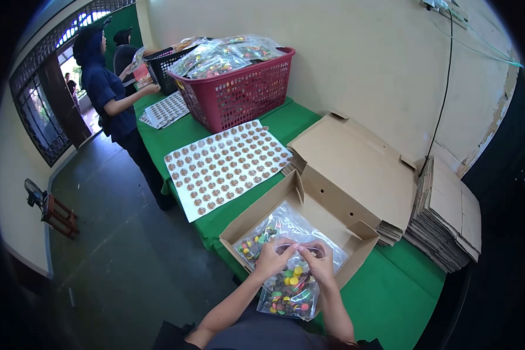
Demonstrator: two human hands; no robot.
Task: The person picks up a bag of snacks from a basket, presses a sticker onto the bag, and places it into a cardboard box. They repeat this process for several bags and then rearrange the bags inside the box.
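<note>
My left hand (272,260) and my right hand (319,263) pinch the top edge of a clear plastic bag of colourful candies (289,294), thumbs close together at its mouth. The bag hangs toward me over the near side of an open cardboard box (359,256). Inside the box lies another clear bag (286,220), with more coloured candies showing at its left end. My hands and the held bag cover part of it.
Left of the box is a sheet of round stickers (224,169). Behind it a red basket (233,96) overflows with candy bags. Flattened cardboard boxes (440,216) stack at right on the green tablecloth (399,294). A co-worker (108,99) stands at far left, holding packages.
</note>
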